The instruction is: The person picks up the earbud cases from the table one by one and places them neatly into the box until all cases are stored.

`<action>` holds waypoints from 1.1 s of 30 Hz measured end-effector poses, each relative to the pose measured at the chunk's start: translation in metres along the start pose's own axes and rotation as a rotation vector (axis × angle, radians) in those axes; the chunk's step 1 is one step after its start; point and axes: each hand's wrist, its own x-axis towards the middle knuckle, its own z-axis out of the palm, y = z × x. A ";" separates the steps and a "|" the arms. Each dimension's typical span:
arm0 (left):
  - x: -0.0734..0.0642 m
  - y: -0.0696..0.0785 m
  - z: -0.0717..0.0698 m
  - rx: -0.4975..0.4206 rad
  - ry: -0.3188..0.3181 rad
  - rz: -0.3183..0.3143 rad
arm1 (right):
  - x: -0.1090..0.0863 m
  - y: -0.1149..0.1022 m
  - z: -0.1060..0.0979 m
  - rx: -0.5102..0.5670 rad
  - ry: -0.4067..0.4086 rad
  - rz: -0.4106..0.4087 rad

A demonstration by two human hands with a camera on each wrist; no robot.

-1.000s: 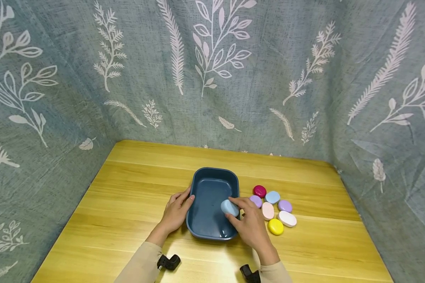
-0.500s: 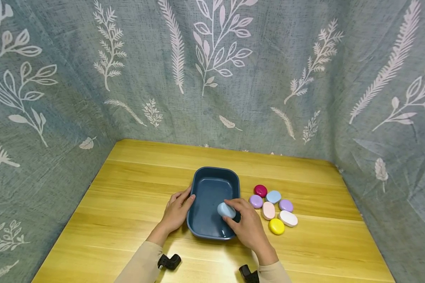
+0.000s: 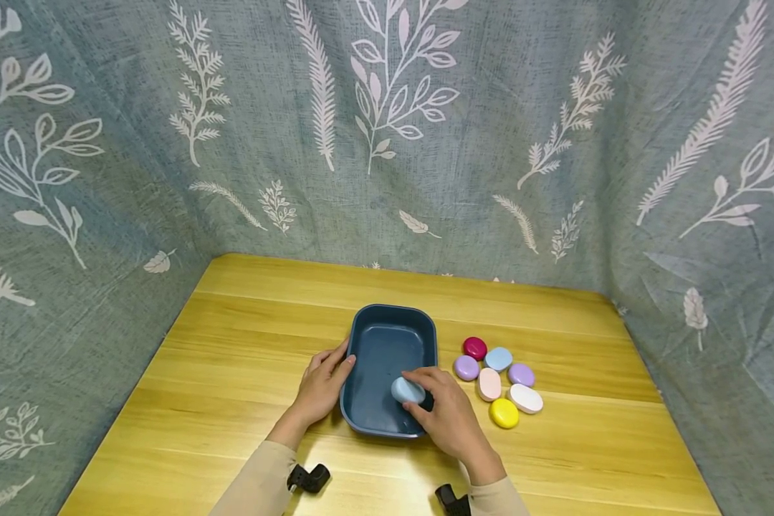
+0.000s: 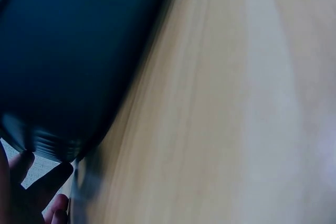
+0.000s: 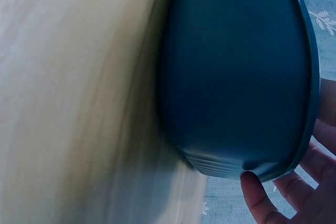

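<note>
My right hand (image 3: 452,416) pinches a light blue rounded, soap-like piece (image 3: 407,390) between thumb and fingers, over the lower right part of a dark blue rectangular basin (image 3: 377,423). My left hand (image 3: 322,383) holds the basin at its left side, thumb at the rim and fingers along the outer wall. In the left wrist view, fingertips (image 4: 65,167) meet the basin's outer wall (image 4: 68,66). The right wrist view has the basin (image 5: 236,77) large, with my right hand (image 5: 310,192) at its edge; the light blue piece is hidden there.
Right of the basin on the wooden table (image 3: 232,322) lie several similar pieces: crimson (image 3: 474,348), light blue (image 3: 498,359), purple (image 3: 521,375), pale pink (image 3: 489,384), white (image 3: 525,398) and yellow (image 3: 504,413). A leaf-patterned cloth (image 3: 451,179) surrounds the table.
My right hand has moved left and toward the near side with the light blue piece, which is tipped differently now. The left hand stays on the basin.
</note>
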 end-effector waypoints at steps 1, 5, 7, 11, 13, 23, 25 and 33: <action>0.000 0.000 0.000 -0.002 -0.001 0.001 | 0.000 0.000 0.000 -0.001 -0.005 0.000; -0.001 0.000 0.000 -0.007 -0.001 -0.002 | -0.001 0.000 0.000 -0.008 -0.022 -0.017; -0.001 0.001 0.000 -0.011 0.002 -0.002 | -0.001 -0.001 -0.001 -0.010 -0.034 -0.027; -0.001 0.001 0.000 -0.011 0.002 -0.003 | 0.000 0.000 -0.002 -0.014 -0.056 -0.046; -0.001 0.001 0.000 -0.004 0.000 -0.004 | 0.000 0.000 -0.002 -0.008 -0.070 -0.044; -0.002 0.003 -0.001 -0.012 -0.002 0.000 | 0.000 0.002 0.001 -0.023 -0.117 -0.049; -0.002 0.003 -0.001 -0.010 -0.001 0.002 | -0.001 0.002 0.000 -0.025 -0.125 -0.052; -0.001 0.004 -0.001 -0.007 0.002 0.007 | 0.001 0.003 0.001 -0.066 -0.157 -0.068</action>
